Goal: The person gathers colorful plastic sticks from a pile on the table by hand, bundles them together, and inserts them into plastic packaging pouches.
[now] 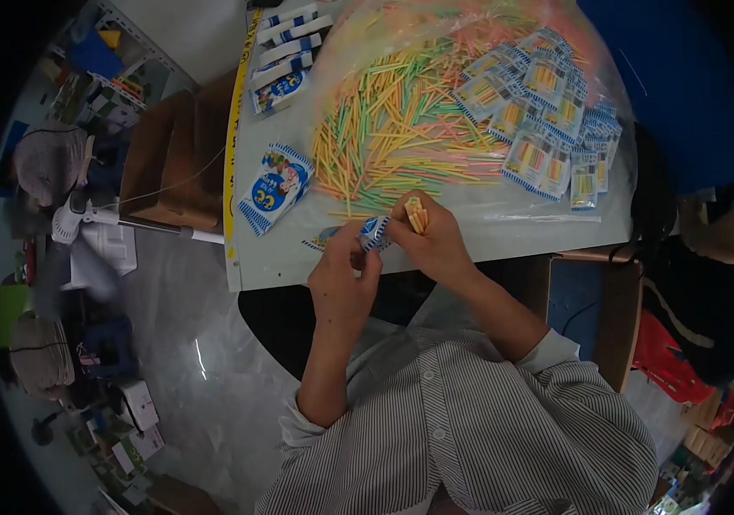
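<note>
My left hand [343, 273] is closed on a small blue-and-white printed packet [373, 233], pinched between thumb and fingers near the table's front edge. Bunched in my right hand [437, 249] are several thin yellow and pinkish sticks [416, 215], their ends poking up past the fingers. The thumb side of that hand meets the packet's right end. Whether the packet is open is hidden by my fingers. Just beyond both hands spreads a heap of loose pastel sticks [384, 129] on clear plastic sheeting. Another printed packet [326, 238] lies partly behind my left hand.
Filled clear packets [540, 159] are piled on the heap's right side. A blue-and-white bag [276, 187] and a stack of folded packets [285, 64] lie on the table [268, 257] at left. A cardboard box [174, 163] stands left; a person [701, 275] sits at right.
</note>
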The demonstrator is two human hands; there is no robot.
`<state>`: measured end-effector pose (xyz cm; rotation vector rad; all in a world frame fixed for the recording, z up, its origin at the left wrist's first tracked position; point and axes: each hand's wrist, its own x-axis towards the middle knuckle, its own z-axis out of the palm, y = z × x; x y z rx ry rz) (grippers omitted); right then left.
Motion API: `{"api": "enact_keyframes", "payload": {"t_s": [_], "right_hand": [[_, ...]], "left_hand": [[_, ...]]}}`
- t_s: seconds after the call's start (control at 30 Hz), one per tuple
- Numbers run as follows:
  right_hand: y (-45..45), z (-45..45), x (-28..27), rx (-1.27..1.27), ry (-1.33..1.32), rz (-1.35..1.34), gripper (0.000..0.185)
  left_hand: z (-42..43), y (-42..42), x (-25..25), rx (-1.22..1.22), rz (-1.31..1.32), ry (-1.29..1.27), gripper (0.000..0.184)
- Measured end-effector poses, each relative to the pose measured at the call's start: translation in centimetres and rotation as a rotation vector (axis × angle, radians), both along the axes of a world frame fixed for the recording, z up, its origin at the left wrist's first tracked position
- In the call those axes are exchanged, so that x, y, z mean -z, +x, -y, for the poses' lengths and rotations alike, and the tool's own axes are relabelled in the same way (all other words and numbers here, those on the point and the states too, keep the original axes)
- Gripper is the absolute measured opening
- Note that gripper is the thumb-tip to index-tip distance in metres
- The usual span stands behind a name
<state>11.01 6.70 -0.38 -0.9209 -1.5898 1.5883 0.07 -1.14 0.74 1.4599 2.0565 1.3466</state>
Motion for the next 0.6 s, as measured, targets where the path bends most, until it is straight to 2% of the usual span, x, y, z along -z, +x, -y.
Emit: {"api": "enact_keyframes", "payload": {"t_s": [0.07,0.1,0.17,0.27,0.33,0.37,0.43,0.47,0.53,0.6], "right_hand": [[0.0,-0.2,-0.3,-0.028,-0.002,0.021,0.014],[0.1,-0.4,-0.3,-0.064,0.058,0.070,0.015],[0.4,-0.7,-0.8,-0.111,0.120,0.114,0.016],[0.8,-0.8,-2.6,-0.120,0.206,0.199,0.015],[0.9,-0.5,-3.5,-0.150,0.551,0.301,0.022],[0.9,-0.5,-4.0,-0.150,0.552,0.304,0.022],[0.8,-0.7,-5.0,-0.336,0.538,0.531,0.036],[0.9,-0.9,-5.2,-0.335,0.538,0.534,0.036],[0.8,-1.5,-5.4,-0.537,0.570,0.656,0.048],[0.7,-2.4,-5.5,-0.606,0.579,0.716,0.048]], "left_hand": [[0.0,-0.3,0.8,0.066,-0.136,0.189,0.022],[0.0,-0.4,0.9,0.053,-0.133,0.182,0.022],[-0.1,-0.6,1.1,-0.069,0.019,0.191,0.015],[-0.1,-1.0,1.0,-0.100,0.052,0.180,0.014],[0.0,-1.0,0.9,-0.102,0.061,0.176,0.014],[-0.1,-1.0,0.9,-0.094,0.069,0.171,0.014],[-0.1,-0.8,0.6,-0.079,0.063,0.179,0.014],[-0.1,-0.8,0.6,-0.064,0.053,0.189,0.014],[0.0,-0.7,0.8,-0.045,0.076,0.189,0.013],[0.2,-0.6,0.9,-0.026,0.099,0.186,0.013]]}}
